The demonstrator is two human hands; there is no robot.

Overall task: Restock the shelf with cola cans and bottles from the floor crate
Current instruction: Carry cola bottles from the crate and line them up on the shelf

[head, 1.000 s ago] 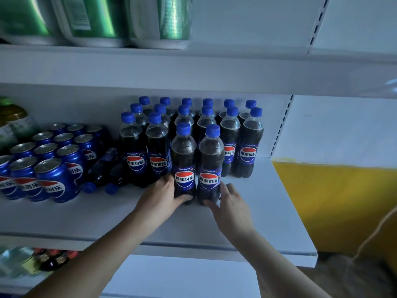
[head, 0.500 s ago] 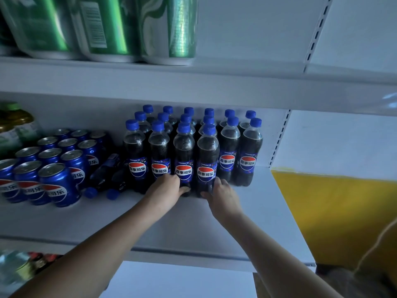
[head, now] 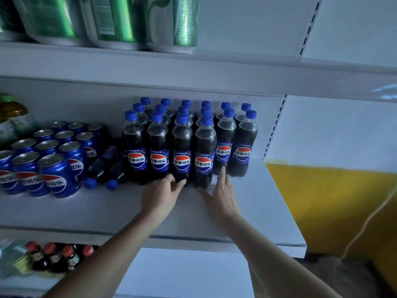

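Blue-capped cola bottles [head: 191, 136] stand in a tight block on the white shelf [head: 264, 211], six across the front row with more rows behind, reaching to the back panel. The left hand [head: 163, 195] is at the foot of the third front bottle [head: 182, 151]. Its fingers are lightly bent beside the base and the thumb tip touches the front. Whether this grip clasps the bottle or only presses against it cannot be told. The right hand [head: 222, 196] has a wide-open grip and holds nothing. Its straight forefinger lies up along the right side of the fourth front bottle [head: 204, 155], and the thumb is spread under that bottle's base.

Left of the block, two more cola bottles [head: 105, 166] lie on their sides, caps toward the shelf edge. Beside them stand blue cola cans [head: 53, 175] in close rows. Green cans [head: 120, 20] sit on the shelf above. Small red-capped bottles [head: 53, 257] show on the shelf below. A yellow wall [head: 326, 201] lies to the right.
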